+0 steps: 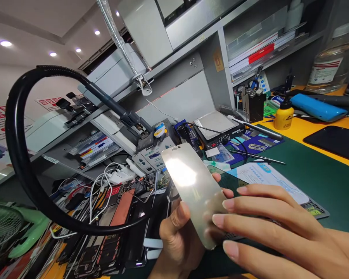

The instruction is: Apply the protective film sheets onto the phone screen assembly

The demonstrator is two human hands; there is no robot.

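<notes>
My left hand (178,242) grips a thin phone screen panel (193,190), its thumb along one long edge and fingertips at the other. The panel is tilted upright, with a silvery reflective face, rounded corners and a small pill-shaped cutout near the top. A bright lamp glare covers its upper part. Over the panel's lower right side, my right hand (267,224) has its fingers stretched and spread. Its fingertips are very close to the face; I cannot tell whether they touch. Behind the hands, a printed white sheet (267,180) lies on the green mat (331,174).
A black hose (13,135) loops across the left. Phone parts (104,244) crowd the lower left beside a green fan (26,228). A control unit (154,155) and a flat heating plate (218,126) stand behind. To the right are a yellow bottle (283,116) and a dark phone (334,141).
</notes>
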